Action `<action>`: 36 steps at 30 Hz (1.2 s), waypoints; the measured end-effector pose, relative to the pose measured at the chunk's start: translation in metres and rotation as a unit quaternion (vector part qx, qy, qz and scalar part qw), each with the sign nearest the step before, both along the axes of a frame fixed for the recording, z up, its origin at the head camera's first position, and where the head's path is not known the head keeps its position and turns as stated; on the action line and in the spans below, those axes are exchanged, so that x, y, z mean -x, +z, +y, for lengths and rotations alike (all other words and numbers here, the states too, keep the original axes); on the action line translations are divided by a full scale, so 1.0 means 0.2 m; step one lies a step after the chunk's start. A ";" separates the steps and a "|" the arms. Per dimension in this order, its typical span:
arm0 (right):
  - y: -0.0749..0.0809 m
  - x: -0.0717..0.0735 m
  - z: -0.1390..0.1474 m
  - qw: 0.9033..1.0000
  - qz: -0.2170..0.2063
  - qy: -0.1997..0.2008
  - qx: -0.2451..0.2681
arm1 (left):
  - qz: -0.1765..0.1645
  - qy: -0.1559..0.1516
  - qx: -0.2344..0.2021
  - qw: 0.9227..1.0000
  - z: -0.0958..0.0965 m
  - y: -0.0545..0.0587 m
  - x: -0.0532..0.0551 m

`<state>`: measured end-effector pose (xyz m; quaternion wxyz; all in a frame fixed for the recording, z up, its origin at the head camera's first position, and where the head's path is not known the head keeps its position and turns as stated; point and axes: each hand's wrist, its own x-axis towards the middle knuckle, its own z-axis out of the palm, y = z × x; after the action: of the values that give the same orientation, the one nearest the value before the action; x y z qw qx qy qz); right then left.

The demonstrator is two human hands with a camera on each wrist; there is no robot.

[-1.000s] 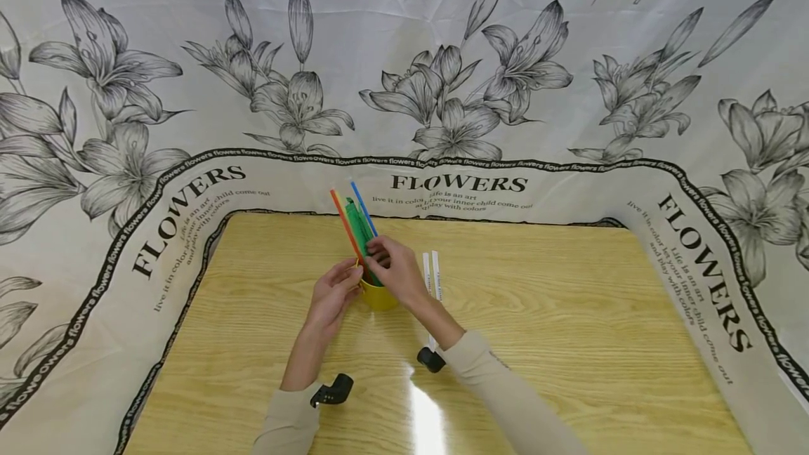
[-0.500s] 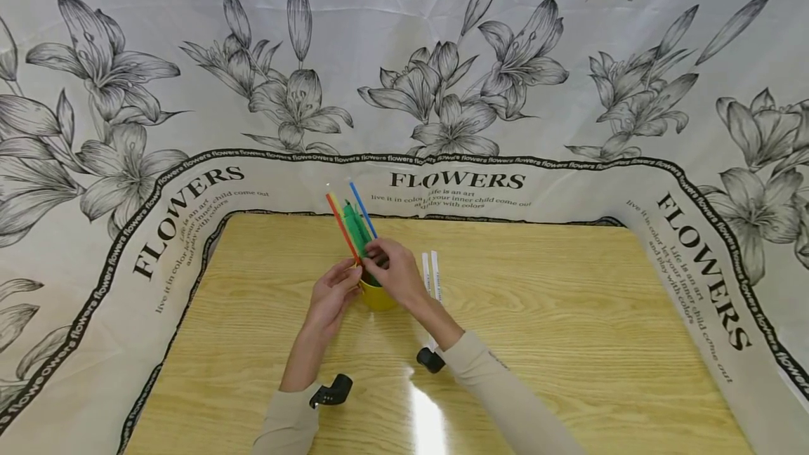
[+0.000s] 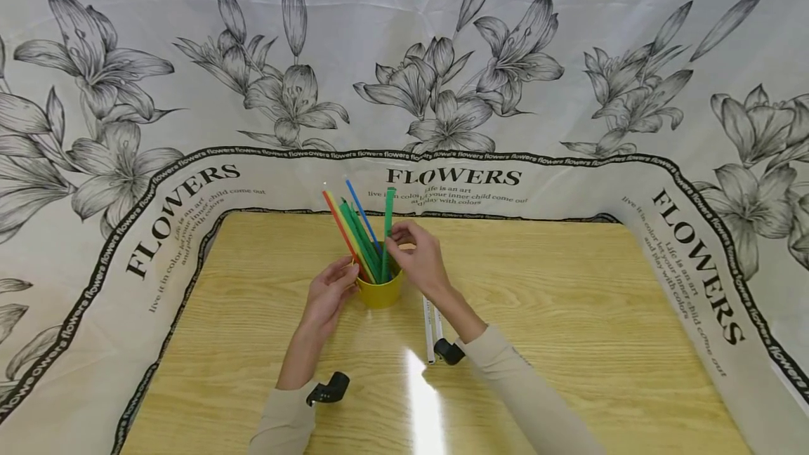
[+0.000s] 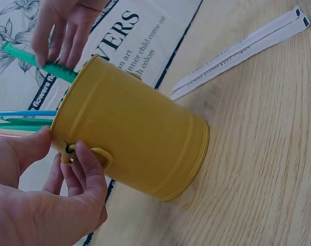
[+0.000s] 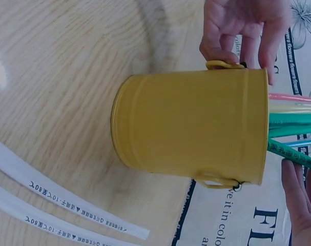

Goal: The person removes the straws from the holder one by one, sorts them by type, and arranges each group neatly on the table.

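A small yellow metal bucket (image 3: 379, 296) stands upright on the table, holding a red straw (image 3: 338, 218), a pale yellow one, a blue straw (image 3: 359, 203) and several green-wrapped straws (image 3: 363, 241). My left hand (image 3: 327, 298) holds the bucket on its left side; in the left wrist view its thumb is at the rim and its fingers are at the ear handle (image 4: 101, 158). Between thumb and fingers, my right hand (image 3: 420, 258) pinches one green-wrapped straw (image 3: 389, 213), which stands nearly upright at the bucket's right side. That straw's lower end is inside the bucket, hidden in both wrist views.
Two white paper-wrapped straws (image 3: 429, 335) lie side by side on the wooden table (image 3: 569, 314), right of the bucket and partly under the right forearm. A white cloth with printed flowers (image 3: 455, 118) hangs behind the table and along its sides.
My right hand has shifted slightly right, drawing one green-wrapped straw away from the other green ones toward the bucket's right side. The left hand has stayed on the bucket.
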<state>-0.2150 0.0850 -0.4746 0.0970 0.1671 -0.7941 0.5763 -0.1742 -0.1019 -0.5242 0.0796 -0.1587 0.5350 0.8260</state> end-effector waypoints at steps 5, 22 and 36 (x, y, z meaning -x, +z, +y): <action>0.04 0.02 0.05 0.998 -0.032 -0.023 0.053 | -0.002 0.000 -0.002 1.000 0.00 0.01 0.00; 0.15 0.07 0.23 0.964 -0.089 -0.086 0.236 | -0.002 0.000 -0.001 1.000 0.00 0.03 -0.01; 0.01 0.01 0.36 0.965 -0.129 -0.123 0.193 | -0.006 0.001 0.006 1.000 0.00 0.04 -0.01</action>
<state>-0.2168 0.1572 -0.4717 0.0939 -0.0297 -0.6881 0.7189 -0.1721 -0.1013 -0.5166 0.0814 -0.1647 0.5389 0.8221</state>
